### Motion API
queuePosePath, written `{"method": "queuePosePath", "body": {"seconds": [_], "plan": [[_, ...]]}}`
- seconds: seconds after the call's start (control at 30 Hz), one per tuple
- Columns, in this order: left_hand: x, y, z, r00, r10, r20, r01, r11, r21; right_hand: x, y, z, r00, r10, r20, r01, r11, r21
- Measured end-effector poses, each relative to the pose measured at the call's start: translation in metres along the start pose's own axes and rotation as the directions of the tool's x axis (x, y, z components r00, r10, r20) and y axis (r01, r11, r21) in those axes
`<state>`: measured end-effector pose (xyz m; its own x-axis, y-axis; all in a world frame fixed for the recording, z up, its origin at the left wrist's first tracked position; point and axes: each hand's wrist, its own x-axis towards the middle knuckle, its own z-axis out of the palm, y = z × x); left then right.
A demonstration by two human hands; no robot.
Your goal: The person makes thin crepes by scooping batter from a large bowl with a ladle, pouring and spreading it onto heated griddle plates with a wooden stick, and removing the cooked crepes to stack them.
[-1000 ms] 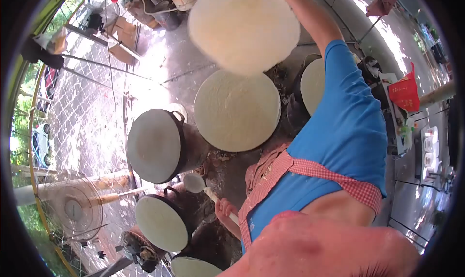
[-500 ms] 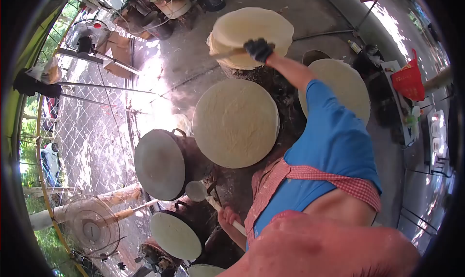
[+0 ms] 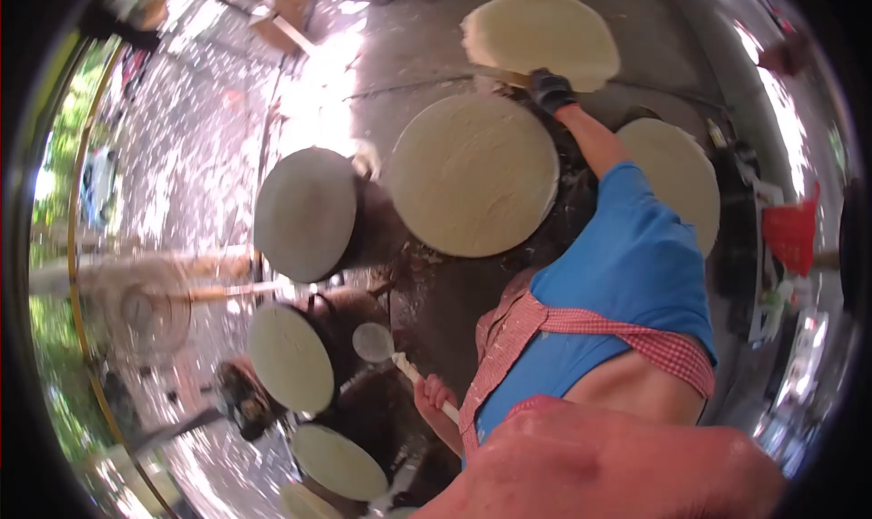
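Note:
My right hand [image 3: 551, 92], in a dark glove, is closed on a long flat wooden spatula [image 3: 498, 74]. The spatula lies along the near edge of a stack of thin round flatbreads [image 3: 540, 33]. Below it, a large griddle [image 3: 474, 174] is covered by a pale sheet of batter. My bare left hand [image 3: 436, 394] is wrapped round the pale handle of a ladle [image 3: 372, 342], whose round head hangs between the griddles. Left of the ladle is a griddle bearing a pale flatbread [image 3: 291, 357]; above that stands a bare grey griddle [image 3: 306, 213].
Another batter-covered griddle [image 3: 670, 174] is beside my right arm. More pale rounds [image 3: 339, 462] lie at the bottom. A blurred fan [image 3: 141, 310] and fence stand at left. A red bag [image 3: 788, 231] hangs at right by a side table.
The view has swung, so the griddles appear shifted and more rounds show at the bottom. My right hand stays by the stack with the spatula; my left hand keeps the ladle.

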<state>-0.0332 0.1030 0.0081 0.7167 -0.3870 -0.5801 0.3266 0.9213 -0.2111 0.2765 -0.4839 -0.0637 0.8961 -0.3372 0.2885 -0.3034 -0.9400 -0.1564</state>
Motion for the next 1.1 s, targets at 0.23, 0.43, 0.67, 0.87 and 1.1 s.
{"method": "queuePosePath", "body": {"seconds": [0.23, 0.43, 0.67, 0.87, 1.1], "plan": [[-0.067, 0.021, -0.116, 0.967, 0.252, -0.044, -0.252, 0.968, 0.002, -0.085, -0.204, -0.004, 0.947, -0.29, 0.141, 0.2, 0.871, 0.448], [-0.135, -0.052, -0.171, 0.621, 0.743, -0.249, -0.757, 0.651, 0.056, -0.222, -0.404, 0.048, 0.426, -0.829, 0.362, 0.206, 0.478, 0.854], [-0.178, -0.173, -0.226, 0.097, 0.905, -0.414, -0.975, 0.003, -0.222, -0.432, -0.53, -0.009, -0.52, -0.776, 0.356, 0.478, 0.081, 0.875], [-0.241, -0.274, -0.28, -0.242, 0.795, -0.556, -0.922, -0.367, -0.122, -0.637, -0.539, -0.097, -0.797, -0.577, -0.178, 0.282, -0.617, 0.735], [-0.334, -0.273, -0.483, -0.273, 0.673, -0.687, -0.948, -0.31, 0.074, -0.87, -0.495, -0.167, -0.945, -0.292, -0.15, 0.225, -0.908, 0.354]]}}
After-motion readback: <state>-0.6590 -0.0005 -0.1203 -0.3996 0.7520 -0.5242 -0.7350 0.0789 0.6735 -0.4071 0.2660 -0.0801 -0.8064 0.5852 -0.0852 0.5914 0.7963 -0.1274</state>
